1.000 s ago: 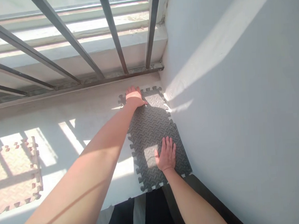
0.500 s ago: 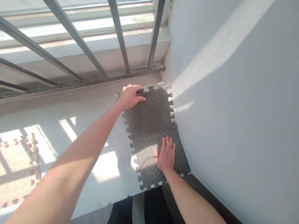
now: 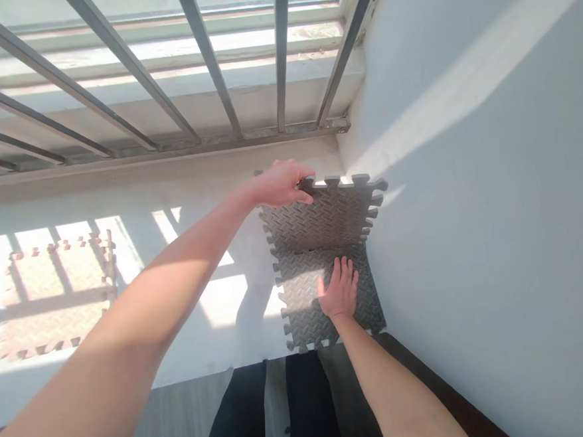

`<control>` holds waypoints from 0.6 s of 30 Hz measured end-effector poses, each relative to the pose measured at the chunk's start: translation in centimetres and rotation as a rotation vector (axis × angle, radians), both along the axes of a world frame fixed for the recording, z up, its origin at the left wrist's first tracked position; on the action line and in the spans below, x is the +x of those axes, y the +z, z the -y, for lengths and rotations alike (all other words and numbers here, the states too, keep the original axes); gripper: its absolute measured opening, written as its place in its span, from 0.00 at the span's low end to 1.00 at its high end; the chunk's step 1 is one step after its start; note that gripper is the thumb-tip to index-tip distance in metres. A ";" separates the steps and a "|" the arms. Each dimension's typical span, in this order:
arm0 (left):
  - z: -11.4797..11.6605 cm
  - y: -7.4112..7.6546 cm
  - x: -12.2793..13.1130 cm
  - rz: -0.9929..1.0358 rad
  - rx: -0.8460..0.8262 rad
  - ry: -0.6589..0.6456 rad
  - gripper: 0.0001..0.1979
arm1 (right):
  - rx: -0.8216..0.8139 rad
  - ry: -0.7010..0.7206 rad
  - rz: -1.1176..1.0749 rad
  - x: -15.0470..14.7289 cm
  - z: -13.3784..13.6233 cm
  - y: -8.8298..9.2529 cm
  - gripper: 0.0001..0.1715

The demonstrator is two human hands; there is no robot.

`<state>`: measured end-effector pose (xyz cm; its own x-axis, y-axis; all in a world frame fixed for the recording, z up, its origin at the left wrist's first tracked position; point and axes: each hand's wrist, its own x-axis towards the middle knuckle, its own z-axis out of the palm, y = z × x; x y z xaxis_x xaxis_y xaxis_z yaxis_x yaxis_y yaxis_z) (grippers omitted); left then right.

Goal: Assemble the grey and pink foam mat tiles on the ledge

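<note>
Two dark grey foam tiles with toothed edges lie joined in the corner by the wall. My left hand (image 3: 285, 183) pinches the far edge of the far tile (image 3: 326, 219), which is lifted and tilted up toward me. On the near tile (image 3: 302, 304), my right hand (image 3: 340, 288) lies flat with its fingers spread. The near tile rests on the white ledge (image 3: 181, 359). The fingertips of my left hand are partly hidden behind the tile's edge.
Pale foam tiles (image 3: 58, 275) lie in sunlight at the left on the ledge. Metal bars (image 3: 211, 71) stand before the window at the far side. A white wall (image 3: 487, 231) rises at the right. My legs in black trousers (image 3: 309, 403) are at the near edge.
My left hand has raised the far edge of the far tile, so it now bends up more steeply. My right hand stays on the near tile. The view has shifted left.
</note>
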<state>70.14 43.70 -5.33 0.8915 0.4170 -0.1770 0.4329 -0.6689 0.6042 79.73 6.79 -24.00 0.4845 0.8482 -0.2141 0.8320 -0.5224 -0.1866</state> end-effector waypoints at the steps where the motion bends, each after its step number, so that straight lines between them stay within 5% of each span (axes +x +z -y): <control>1: 0.0 0.1 -0.1 -0.019 0.001 0.000 0.16 | 0.004 0.004 0.003 0.0 0.0 -0.1 0.47; 9: -1.6 0.2 5.4 -0.164 0.063 -0.072 0.27 | 0.041 0.018 0.029 0.0 0.2 -0.4 0.47; 14: -0.4 2.1 8.8 -0.216 0.034 -0.190 0.30 | 0.060 0.025 0.018 0.0 0.2 -0.4 0.47; 18: -0.1 3.3 8.8 -0.268 -0.024 -0.268 0.27 | 0.056 0.019 0.013 -0.1 0.1 -0.3 0.47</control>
<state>78.97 43.83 -2.02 0.8891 0.1677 -0.4258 0.3890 -0.7670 0.5103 79.65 6.68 -24.28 0.4704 0.8679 -0.1596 0.8443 -0.4953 -0.2045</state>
